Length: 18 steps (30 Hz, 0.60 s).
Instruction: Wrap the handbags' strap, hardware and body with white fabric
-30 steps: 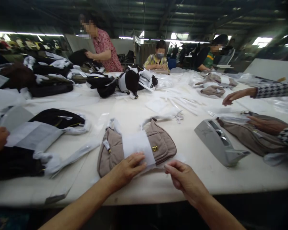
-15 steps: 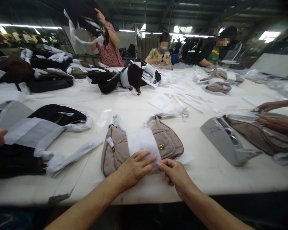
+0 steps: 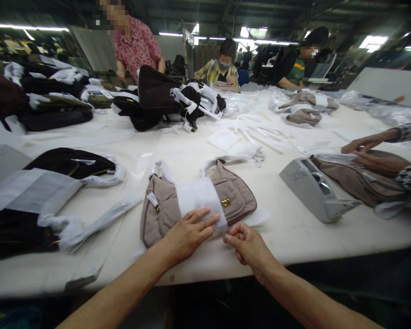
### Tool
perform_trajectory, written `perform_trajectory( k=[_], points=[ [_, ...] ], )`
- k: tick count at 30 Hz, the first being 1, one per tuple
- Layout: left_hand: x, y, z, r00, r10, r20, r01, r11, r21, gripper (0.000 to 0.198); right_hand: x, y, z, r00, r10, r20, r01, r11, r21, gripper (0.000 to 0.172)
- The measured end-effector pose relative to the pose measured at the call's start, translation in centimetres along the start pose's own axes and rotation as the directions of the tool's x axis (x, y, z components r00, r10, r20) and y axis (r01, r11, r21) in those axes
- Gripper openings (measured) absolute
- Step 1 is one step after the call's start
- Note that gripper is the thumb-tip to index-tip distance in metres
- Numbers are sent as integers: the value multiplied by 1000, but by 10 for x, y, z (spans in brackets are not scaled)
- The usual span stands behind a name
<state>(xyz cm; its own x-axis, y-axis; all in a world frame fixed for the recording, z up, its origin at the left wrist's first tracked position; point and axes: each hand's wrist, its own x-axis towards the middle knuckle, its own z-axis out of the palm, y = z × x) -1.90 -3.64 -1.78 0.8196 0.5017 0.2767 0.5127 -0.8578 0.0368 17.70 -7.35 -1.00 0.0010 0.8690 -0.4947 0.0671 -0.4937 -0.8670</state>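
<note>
L hand lies flat, fingers spread, on the white paper band wrapped around the beige corduroy shoulder bag, at the near edge of the white table. R hand is just beside, fingertips pinched together, probably on the band's end. Grey tape dispenser stands to the right, w/ a co-worker's hands behind it.

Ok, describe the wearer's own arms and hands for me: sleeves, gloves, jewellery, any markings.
The left hand and right hand are ungloved, with no ring, watch or bracelet to be seen. Both arms are uncovered too: no sleeve shows anywhere up to the bottom edge of the picture. No tattoos, tape or other markings are visible.
</note>
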Motion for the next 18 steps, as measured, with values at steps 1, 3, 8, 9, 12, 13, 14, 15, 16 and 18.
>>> perform_trajectory(
  k=[1,3,8,9,12,13,14,15,16,18],
  points=[
    [1,0,0,1000,2,2,-2,1000,-1,20,2,4,1,1000,-2,-12,2,1000,20,25],
    [1,0,-1,1000,4,2,-4,1000,-2,19,9,10,6,999,-14,-52,15,1000,18,26],
    [2,0,-1,1000,-1,14,1,1000,0,20,24,21,9,975,-151,-162,110,965,-239,18],
    [2,-1,0,1000,2,15,-2,1000,-2,21,23,21,6,970,-181,-163,131,951,-280,18],
    [1,-2,0,1000,9,12,-9,1000,1,22,14,19,-6,899,-424,-113,292,770,-567,16],
    [1,-2,0,1000,9,12,-9,1000,4,23,11,17,-10,828,-559,-54,380,629,-679,11],
    [1,-2,0,1000,11,11,-11,1000,8,23,8,14,-12,729,-684,33,458,451,-766,4],
    [2,-2,1,1000,15,6,-15,1000,11,23,8,11,-14,619,-774,135,515,270,-814,9],
    [2,-2,2,1000,18,-8,-18,1000,13,24,9,7,-15,516,-827,223,554,123,-824,16],
    [2,-1,4,997,17,-75,-16,1000,14,23,16,3,-14,380,-851,363,591,-78,-803,24]
  ],
)
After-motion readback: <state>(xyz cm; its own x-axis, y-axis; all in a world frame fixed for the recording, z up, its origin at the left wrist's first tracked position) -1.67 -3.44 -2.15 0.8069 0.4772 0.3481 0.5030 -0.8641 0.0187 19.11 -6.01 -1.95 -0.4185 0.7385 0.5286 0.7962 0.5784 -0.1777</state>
